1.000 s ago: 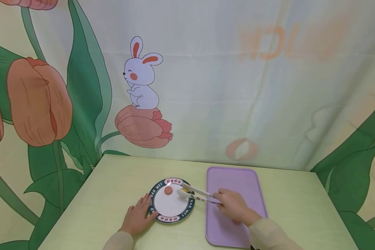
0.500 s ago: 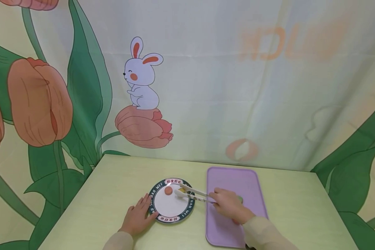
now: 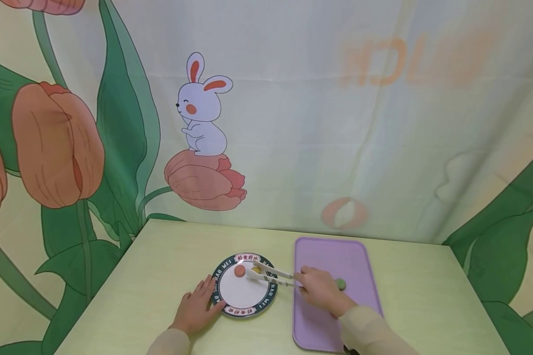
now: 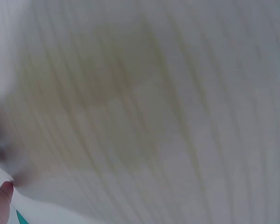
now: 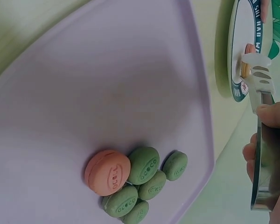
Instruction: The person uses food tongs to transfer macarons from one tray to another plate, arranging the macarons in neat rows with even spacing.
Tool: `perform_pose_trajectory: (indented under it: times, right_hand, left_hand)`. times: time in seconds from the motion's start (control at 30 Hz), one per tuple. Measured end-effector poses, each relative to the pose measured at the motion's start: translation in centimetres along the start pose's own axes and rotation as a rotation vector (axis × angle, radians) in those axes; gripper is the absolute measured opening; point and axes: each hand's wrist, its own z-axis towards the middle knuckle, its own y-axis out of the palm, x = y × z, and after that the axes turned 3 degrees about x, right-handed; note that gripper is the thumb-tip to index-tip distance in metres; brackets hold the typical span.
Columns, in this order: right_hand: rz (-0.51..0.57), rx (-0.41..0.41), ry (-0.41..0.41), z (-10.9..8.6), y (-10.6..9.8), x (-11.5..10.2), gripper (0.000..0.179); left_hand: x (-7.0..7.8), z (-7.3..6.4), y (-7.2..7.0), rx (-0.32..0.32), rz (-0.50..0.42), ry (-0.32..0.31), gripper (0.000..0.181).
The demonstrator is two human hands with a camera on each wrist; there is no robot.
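My left hand (image 3: 195, 305) lies with straight fingers against the left rim of a round white plate (image 3: 244, 293) with a dark lettered border. In my right hand (image 3: 320, 288) I grip a pair of kitchen tongs (image 3: 282, 278), white-tipped with metal arms, reaching left over the plate. A yellow macaron (image 3: 256, 270) shows between the tong tips, low over the plate. Beside it on the plate lies an orange-pink macaron (image 3: 240, 270). The right wrist view shows my thumb on the tongs (image 5: 270, 154). Pale sleeve cloth fills most of the left wrist view.
A purple tray (image 3: 306, 320) stands right of the plate, under my right forearm. On it sit an orange macaron (image 5: 107, 172) and several green macarons (image 5: 143, 165), grouped together. A printed curtain (image 3: 284, 148) hangs behind the table's far edge.
My right hand and the tongs have shifted a little left, and the yellow macaron has moved left with the tips. A green macaron on the tray has come into view. The left hand stays put.
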Motion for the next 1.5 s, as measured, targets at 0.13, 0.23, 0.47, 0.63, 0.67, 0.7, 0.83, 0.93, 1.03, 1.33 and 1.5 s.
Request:
perform_pose_trajectory:
  times: [0.13,0.23,0.47,0.63,0.67,0.7,0.83,0.93,1.03,1.33,1.5]
  right_hand:
    - [0.010,-0.011,0.002,0.2,0.3,-0.1,0.025]
    - [0.015,-0.026,0.012,0.4,0.4,-0.2,0.024]
    - [0.025,-0.035,0.008,0.8,0.7,-0.4,0.021]
    - [0.019,-0.036,-0.003,1.0,0.7,-0.6,0.020]
    - [0.017,-0.035,-0.004,1.0,0.8,-0.6,0.020]
    - [0.014,-0.036,-0.004,1.1,0.9,-0.6,0.020]
    - [0.003,-0.035,-0.003,1.3,1.1,-0.7,0.020]
    - [0.007,-0.036,-0.001,1.4,1.0,-0.9,0.021]
    - [0.015,-0.042,0.002,1.5,0.9,-1.2,0.020]
    - [0.017,-0.096,0.052,1.7,0.8,-1.8,0.020]
    - [0.012,-0.088,0.058,1.6,1.0,-1.9,0.019]
  left_hand:
    - [0.1,-0.1,-0.1,-0.001,-0.005,-0.001,0.076]
    - [0.2,-0.1,-0.2,-0.006,0.000,-0.007,0.076]
    - [0.2,-0.1,-0.3,-0.009,0.000,-0.007,0.076]
    - [0.1,0.0,-0.3,-0.009,-0.008,-0.003,0.076]
    - [0.1,0.0,-0.3,-0.012,-0.006,-0.004,0.076]
    - [0.1,0.0,-0.3,-0.014,-0.005,-0.005,0.076]
    - [0.2,0.0,-0.4,-0.021,0.002,-0.007,0.077]
    - [0.2,0.0,-0.4,-0.020,0.000,-0.006,0.077]
    - [0.1,0.1,-0.3,-0.016,-0.001,-0.004,0.077]
    - [0.0,0.0,0.1,-0.005,-0.004,-0.002,0.076]
    - [-0.1,0.0,0.2,0.002,0.008,0.003,0.076]
